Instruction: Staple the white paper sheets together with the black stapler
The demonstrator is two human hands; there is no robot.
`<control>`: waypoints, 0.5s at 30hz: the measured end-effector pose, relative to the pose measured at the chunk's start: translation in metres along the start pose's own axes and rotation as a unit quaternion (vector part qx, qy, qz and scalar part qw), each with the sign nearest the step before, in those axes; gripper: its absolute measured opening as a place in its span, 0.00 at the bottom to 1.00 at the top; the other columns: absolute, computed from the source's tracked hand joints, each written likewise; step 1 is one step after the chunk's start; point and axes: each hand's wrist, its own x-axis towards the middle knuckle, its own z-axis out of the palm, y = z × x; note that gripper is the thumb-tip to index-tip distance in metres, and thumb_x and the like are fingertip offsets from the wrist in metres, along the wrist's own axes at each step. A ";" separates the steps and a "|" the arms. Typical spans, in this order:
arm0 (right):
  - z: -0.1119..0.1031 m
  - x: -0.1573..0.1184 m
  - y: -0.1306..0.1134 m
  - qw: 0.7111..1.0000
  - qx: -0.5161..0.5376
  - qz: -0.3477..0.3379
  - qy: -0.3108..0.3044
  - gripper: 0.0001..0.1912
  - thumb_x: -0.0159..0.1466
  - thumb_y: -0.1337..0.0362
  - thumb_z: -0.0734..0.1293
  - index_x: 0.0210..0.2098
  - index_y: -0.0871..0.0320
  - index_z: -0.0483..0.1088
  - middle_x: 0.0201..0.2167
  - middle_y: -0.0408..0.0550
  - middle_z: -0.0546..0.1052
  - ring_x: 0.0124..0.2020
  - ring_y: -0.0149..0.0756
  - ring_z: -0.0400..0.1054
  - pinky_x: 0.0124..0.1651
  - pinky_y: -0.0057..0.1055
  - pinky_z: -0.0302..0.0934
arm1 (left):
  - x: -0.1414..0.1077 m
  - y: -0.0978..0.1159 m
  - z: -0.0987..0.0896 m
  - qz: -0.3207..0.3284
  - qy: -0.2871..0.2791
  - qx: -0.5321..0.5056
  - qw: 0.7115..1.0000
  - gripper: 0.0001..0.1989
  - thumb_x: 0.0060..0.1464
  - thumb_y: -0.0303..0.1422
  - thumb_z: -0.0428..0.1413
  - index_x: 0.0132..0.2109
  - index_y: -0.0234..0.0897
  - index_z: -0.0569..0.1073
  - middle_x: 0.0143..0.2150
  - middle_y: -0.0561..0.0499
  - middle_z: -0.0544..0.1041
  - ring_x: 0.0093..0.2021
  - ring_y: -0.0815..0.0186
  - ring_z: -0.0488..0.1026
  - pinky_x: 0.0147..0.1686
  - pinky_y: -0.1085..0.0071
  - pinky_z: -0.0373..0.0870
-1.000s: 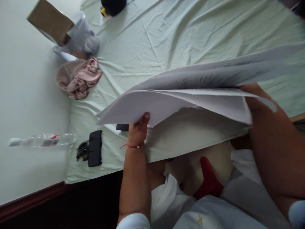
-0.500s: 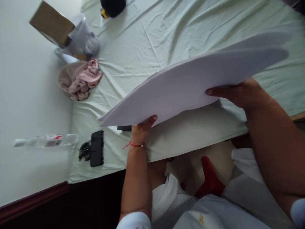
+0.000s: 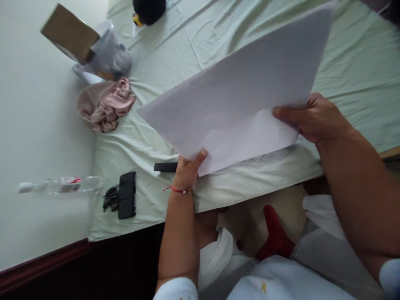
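Observation:
A large white sheet of paper [image 3: 240, 91] is held up at a slant over the cloth, its far right corner raised; whether more sheets lie behind it I cannot tell. My left hand [image 3: 188, 170], with a red string on the wrist, grips the near left edge, thumb on top. At the near right edge my right hand [image 3: 318, 118] pinches the paper, its thumb lying on the upper face and its other fingers hidden beneath. Just left of my left hand lies a black, bar-like object [image 3: 165, 167], partly covered by that hand.
The table is spread with a wrinkled pale green cloth [image 3: 353, 79]. Along the left wall stand a clear bottle [image 3: 73, 184], a black phone [image 3: 127, 195], keys [image 3: 111, 197], pink cloth [image 3: 109, 104], a plastic bag [image 3: 112, 54] and a cardboard box [image 3: 70, 33]. A black rounded object [image 3: 150, 10] sits at the back.
The paper has gone from bowed with a drooping far edge to flatter and more upright, its right end swinging inward and its face turning toward me. Both hands keep their grip.

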 end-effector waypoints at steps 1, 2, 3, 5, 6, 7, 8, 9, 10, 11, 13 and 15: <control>0.001 0.000 0.000 1.000 0.012 0.005 0.000 0.21 0.48 0.59 0.85 0.38 0.58 0.81 0.43 0.48 0.84 0.40 0.35 0.78 0.50 0.36 0.76 | -0.001 0.000 0.001 -0.008 0.005 -0.011 1.000 0.30 0.42 0.49 0.75 0.50 0.40 0.82 0.45 0.44 0.85 0.53 0.55 0.81 0.61 0.60 0.76; 0.002 0.000 0.000 1.000 0.023 0.011 0.004 0.21 0.47 0.60 0.85 0.38 0.58 0.81 0.42 0.48 0.85 0.40 0.35 0.78 0.50 0.35 0.76 | -0.002 0.001 0.002 -0.016 0.006 -0.021 1.000 0.31 0.42 0.49 0.75 0.51 0.40 0.82 0.46 0.44 0.85 0.53 0.56 0.81 0.60 0.59 0.76; 0.004 0.000 -0.001 0.999 0.033 0.018 0.010 0.21 0.46 0.61 0.85 0.37 0.58 0.81 0.42 0.48 0.85 0.40 0.36 0.78 0.49 0.34 0.77 | -0.003 0.003 0.003 -0.022 0.006 -0.029 0.999 0.31 0.44 0.49 0.74 0.53 0.40 0.81 0.46 0.44 0.85 0.52 0.56 0.81 0.59 0.59 0.77; 0.007 0.001 -0.003 0.998 0.054 0.033 0.030 0.20 0.45 0.64 0.85 0.36 0.57 0.80 0.41 0.46 0.85 0.40 0.37 0.78 0.47 0.34 0.77 | -0.004 0.006 0.004 -0.018 0.001 -0.040 0.999 0.29 0.49 0.48 0.72 0.56 0.42 0.80 0.47 0.45 0.85 0.50 0.59 0.81 0.56 0.60 0.78; 0.008 0.001 -0.004 0.996 0.065 0.039 0.040 0.19 0.45 0.64 0.84 0.36 0.57 0.80 0.41 0.46 0.85 0.41 0.37 0.79 0.47 0.34 0.77 | -0.004 0.008 0.005 -0.002 -0.003 -0.044 0.999 0.29 0.51 0.47 0.71 0.58 0.45 0.79 0.50 0.46 0.84 0.48 0.61 0.81 0.55 0.61 0.78; 0.009 0.002 -0.004 0.995 0.076 0.045 0.050 0.19 0.46 0.65 0.84 0.36 0.57 0.80 0.42 0.46 0.85 0.42 0.38 0.79 0.47 0.35 0.77 | -0.005 0.010 0.006 0.021 -0.006 -0.047 0.999 0.29 0.52 0.47 0.71 0.60 0.48 0.78 0.53 0.47 0.83 0.46 0.63 0.81 0.53 0.63 0.79; 0.010 0.003 -0.005 0.993 0.087 0.050 0.059 0.19 0.46 0.66 0.83 0.37 0.57 0.80 0.42 0.47 0.85 0.43 0.39 0.79 0.47 0.35 0.77 | -0.005 0.013 0.006 0.049 -0.010 -0.050 0.998 0.32 0.51 0.46 0.72 0.62 0.53 0.75 0.56 0.49 0.81 0.41 0.65 0.80 0.49 0.64 0.80; 0.010 0.005 -0.005 0.992 0.095 0.057 0.068 0.20 0.46 0.67 0.83 0.38 0.57 0.80 0.43 0.48 0.85 0.44 0.39 0.79 0.48 0.36 0.77 | -0.005 0.015 0.007 0.076 -0.016 -0.050 0.996 0.37 0.49 0.45 0.73 0.65 0.59 0.71 0.59 0.52 0.79 0.37 0.68 0.79 0.44 0.66 0.80; 0.010 0.006 -0.005 0.990 0.100 0.063 0.079 0.20 0.46 0.68 0.82 0.39 0.58 0.80 0.44 0.48 0.85 0.44 0.40 0.79 0.48 0.36 0.77 | -0.006 0.018 0.007 0.101 -0.023 -0.047 0.994 0.43 0.47 0.44 0.74 0.68 0.65 0.67 0.60 0.54 0.78 0.32 0.71 0.77 0.39 0.68 0.80; 0.010 0.007 -0.004 0.988 0.104 0.069 0.088 0.21 0.46 0.69 0.82 0.40 0.59 0.80 0.44 0.49 0.85 0.45 0.40 0.79 0.49 0.36 0.77 | -0.007 0.021 0.007 0.118 -0.032 -0.041 0.992 0.50 0.45 0.44 0.75 0.71 0.69 0.61 0.59 0.56 0.78 0.27 0.74 0.74 0.34 0.69 0.78; 0.010 0.008 -0.003 0.987 0.106 0.079 0.095 0.22 0.47 0.70 0.82 0.41 0.59 0.80 0.45 0.50 0.85 0.46 0.41 0.79 0.51 0.38 0.77 | -0.008 0.024 0.008 0.133 -0.051 -0.026 0.989 0.60 0.42 0.44 0.77 0.74 0.71 0.52 0.54 0.57 0.80 0.23 0.75 0.71 0.28 0.72 0.74; 0.010 0.008 -0.002 0.987 0.108 0.081 0.087 0.21 0.47 0.70 0.82 0.41 0.60 0.80 0.46 0.50 0.84 0.47 0.41 0.79 0.53 0.39 0.77 | -0.008 0.024 0.009 0.150 -0.067 -0.021 0.986 0.62 0.43 0.44 0.76 0.76 0.69 0.48 0.54 0.56 0.81 0.24 0.75 0.70 0.26 0.73 0.71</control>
